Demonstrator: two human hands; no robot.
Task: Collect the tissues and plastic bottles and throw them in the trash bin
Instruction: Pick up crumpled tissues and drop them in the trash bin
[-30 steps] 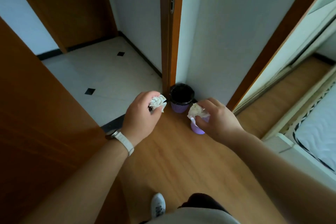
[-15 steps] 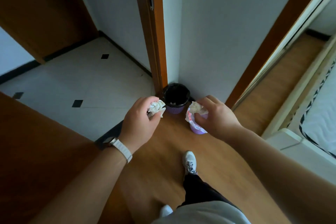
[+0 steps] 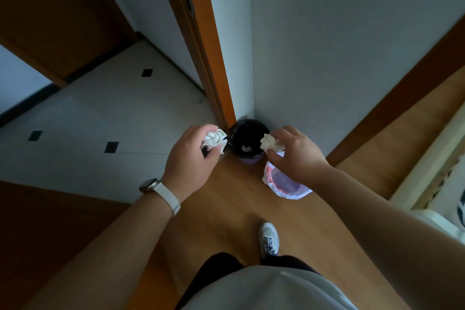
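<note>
A crumpled white tissue [image 3: 214, 140] was gripped in the left hand [image 3: 191, 161]. The fingers were curled round it and the thumb was pressed in from below. This wad was held just left of the black-lined trash bin [image 3: 247, 160], beside its rim rather than over its mouth.

A second tissue [image 3: 270, 143], also crumpled, was pinched between the thumb and fingertips of the right hand [image 3: 297, 156]. It was held at the right edge of the bin's opening. A small white scrap [image 3: 246, 148] was seen lying inside the bin.

The bin was set on the wooden floor [image 3: 226, 209], in the corner at the foot of an orange door frame [image 3: 201, 45]. Just right of the bin, a purple bin [image 3: 268, 180] with a white and pink liner was partly covered by the right hand. A white-strapped watch [image 3: 151, 185] was worn on the left wrist, and a white shoe [image 3: 269, 236] was planted on the near side of the bin.
</note>
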